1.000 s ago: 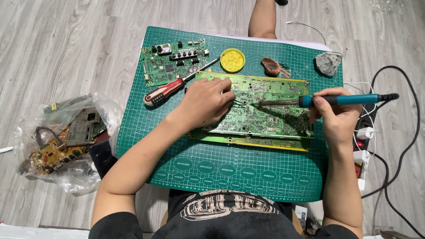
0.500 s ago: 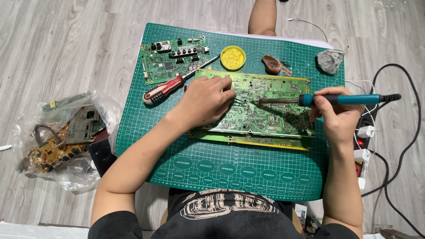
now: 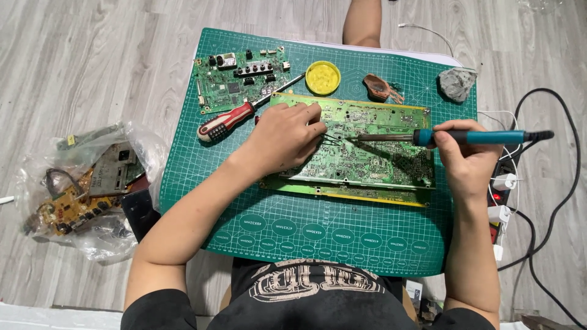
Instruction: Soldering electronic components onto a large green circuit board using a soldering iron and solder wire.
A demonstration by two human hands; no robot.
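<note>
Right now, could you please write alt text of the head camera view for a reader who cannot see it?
A person seated at a green cutting mat holds a blue-handled soldering iron in the right hand, its tip on a large green circuit board, while the left hand holds tweezers there. A red screwdriver, smaller board and yellow tin lie behind.

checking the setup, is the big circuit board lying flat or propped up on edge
Flat. The large green circuit board lies face-up on the green cutting mat, the left hand resting on it.
</note>
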